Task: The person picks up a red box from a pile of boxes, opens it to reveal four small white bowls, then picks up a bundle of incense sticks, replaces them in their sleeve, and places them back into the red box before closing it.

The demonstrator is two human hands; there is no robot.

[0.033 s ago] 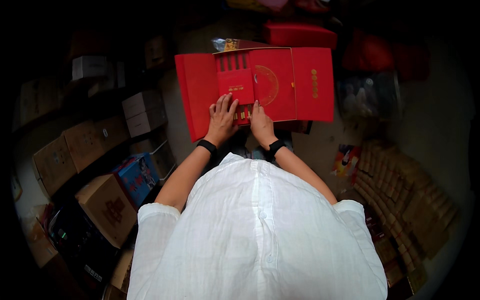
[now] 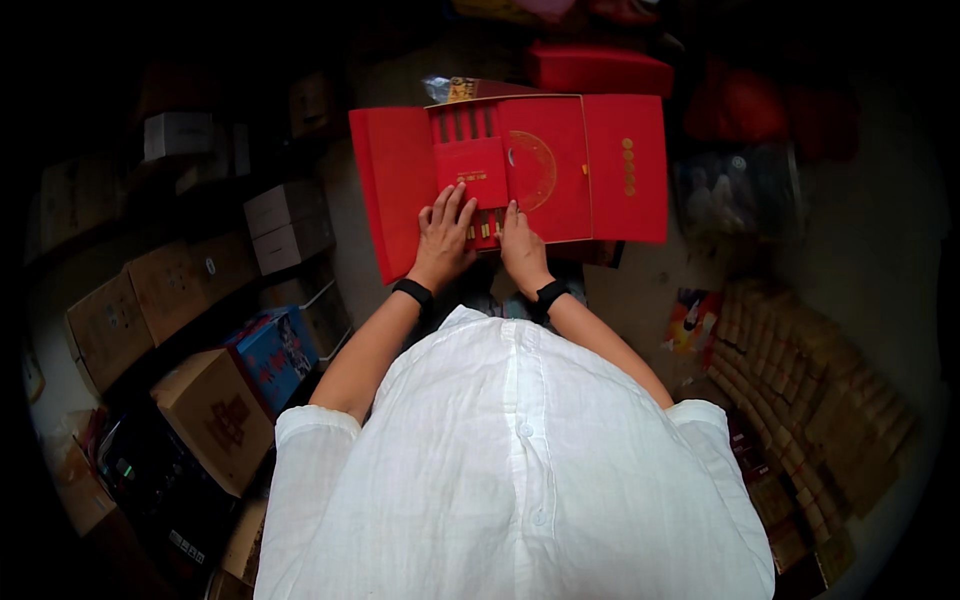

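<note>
A red gift box (image 2: 548,222) lies in front of me with its two side flaps folded outward. Slim brown sticks (image 2: 468,122) with gold ends fill its left compartment, crossed by a red cardboard band (image 2: 474,172). On the band's lower part and the sticks' near ends rests my left hand (image 2: 443,243), fingers spread. My right hand (image 2: 524,254) is at the compartment's near right corner, index finger pointing forward and the other fingers curled in. What it pinches there is hidden. Right of it, a red panel (image 2: 550,170) with a gold circle covers the other compartment.
Cardboard cartons (image 2: 215,415) and a blue box (image 2: 275,355) are stacked on the left. Brown paper bundles (image 2: 790,380) lie in rows at the right. Beyond the gift box are another red box (image 2: 600,72) and a clear plastic bag (image 2: 740,195).
</note>
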